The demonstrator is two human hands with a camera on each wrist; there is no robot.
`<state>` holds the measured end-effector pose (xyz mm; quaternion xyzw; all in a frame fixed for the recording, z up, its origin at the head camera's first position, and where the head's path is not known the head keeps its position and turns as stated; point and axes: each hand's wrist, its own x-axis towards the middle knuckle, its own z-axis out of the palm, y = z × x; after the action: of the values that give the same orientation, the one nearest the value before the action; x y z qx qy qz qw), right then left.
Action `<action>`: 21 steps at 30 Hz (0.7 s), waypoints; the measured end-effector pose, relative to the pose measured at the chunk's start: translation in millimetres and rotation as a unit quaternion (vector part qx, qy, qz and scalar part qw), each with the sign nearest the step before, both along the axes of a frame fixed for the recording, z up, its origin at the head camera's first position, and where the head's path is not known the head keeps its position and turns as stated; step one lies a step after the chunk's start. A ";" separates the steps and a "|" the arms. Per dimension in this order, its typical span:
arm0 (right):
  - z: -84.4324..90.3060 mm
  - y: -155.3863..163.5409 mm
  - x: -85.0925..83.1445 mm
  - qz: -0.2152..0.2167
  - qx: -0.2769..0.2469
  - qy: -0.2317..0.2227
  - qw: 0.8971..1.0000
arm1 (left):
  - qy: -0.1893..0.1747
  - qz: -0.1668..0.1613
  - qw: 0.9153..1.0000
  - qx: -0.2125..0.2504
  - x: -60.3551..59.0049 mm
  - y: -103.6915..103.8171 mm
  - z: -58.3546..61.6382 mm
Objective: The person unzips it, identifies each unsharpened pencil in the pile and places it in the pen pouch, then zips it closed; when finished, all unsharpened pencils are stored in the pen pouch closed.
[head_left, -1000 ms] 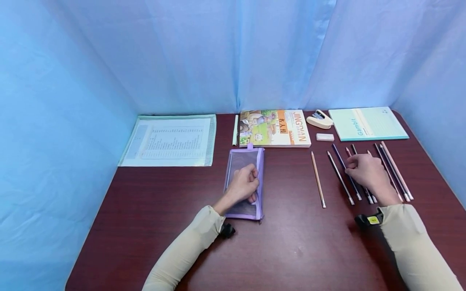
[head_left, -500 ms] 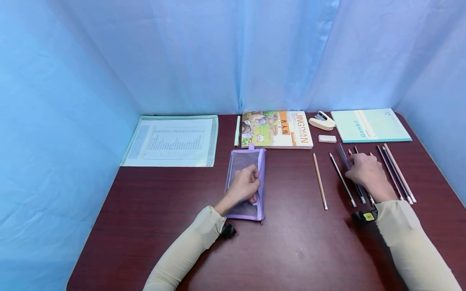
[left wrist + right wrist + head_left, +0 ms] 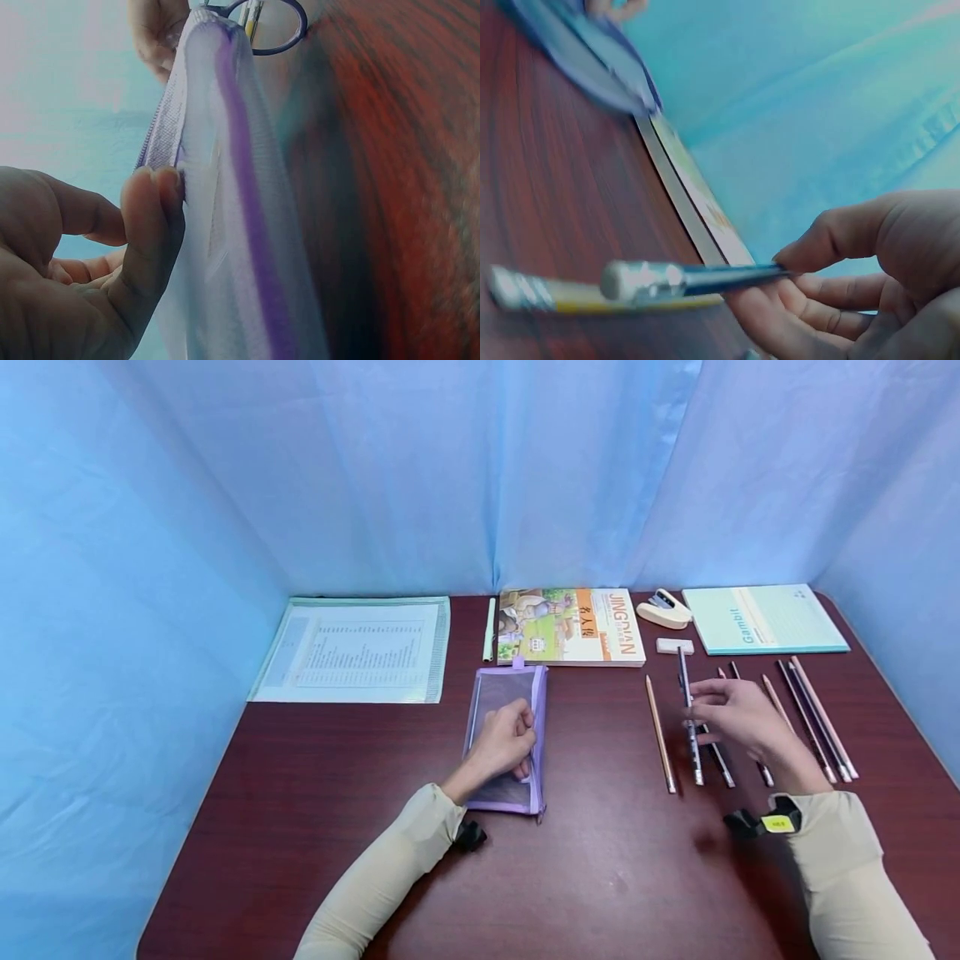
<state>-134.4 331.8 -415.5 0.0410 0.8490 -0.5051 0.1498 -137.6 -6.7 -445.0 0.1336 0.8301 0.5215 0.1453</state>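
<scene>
the dark pencil (image 3: 695, 758) has its long axis running away from the person, its silver-banded eraser end nearest the body and its other end pointing to the far side, leaning slightly left. the right hand (image 3: 738, 710) pinches it near its middle in bent fingers, so the pencil sits at that hand's left side, with the tan pencil (image 3: 660, 735) behind it in the right wrist view. the mesh pouch (image 3: 497, 693) lies under the left hand (image 3: 506, 742), its long axis also near to far, tab at the far end, purple zipped side towards the right hand; the left hand's fingers are curled and pinch that zipped edge. the dark pencil is well apart from the pouch, to the right of the left hand. the tan pencil lies between the hands, nearer the right one, its eraser end towards the person. a second dark pencil (image 3: 720, 760) slants out from below the right hand's fingers. to the right of that hand lie more pencils (image 3: 816, 718), the pink pencil (image 3: 827, 718) outermost. beyond the right hand are the white eraser (image 3: 674, 646), the cream stapler (image 3: 663, 610) and the pale green notepad (image 3: 783, 618). the book (image 3: 558, 627) lies beyond and between the hands, and the printed sheet (image 3: 348, 652) beyond the left hand, on its left.
</scene>
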 end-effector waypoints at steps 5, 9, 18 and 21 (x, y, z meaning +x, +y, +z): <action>-10.5 -26.2 -0.1 0.021 -0.134 -0.035 0.990 | 0.003 0.000 1.000 -0.002 0.1 -0.1 0.4; -19.3 -50.1 -0.9 0.040 -0.186 -0.060 0.980 | 0.001 0.002 1.000 0.000 0.1 -0.4 1.4; -37.0 -110.2 -6.7 0.080 -0.241 -0.110 0.961 | 0.001 0.005 1.000 -0.004 -1.1 -0.6 1.7; -43.4 -126.0 -11.0 0.081 -0.252 -0.118 0.957 | 0.000 0.005 1.000 -0.004 -1.3 -0.5 1.4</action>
<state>-145.5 205.9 -459.0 -0.0083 0.6708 -0.6806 0.2946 -138.9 -7.2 -443.5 0.1294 0.8329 0.5188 0.1430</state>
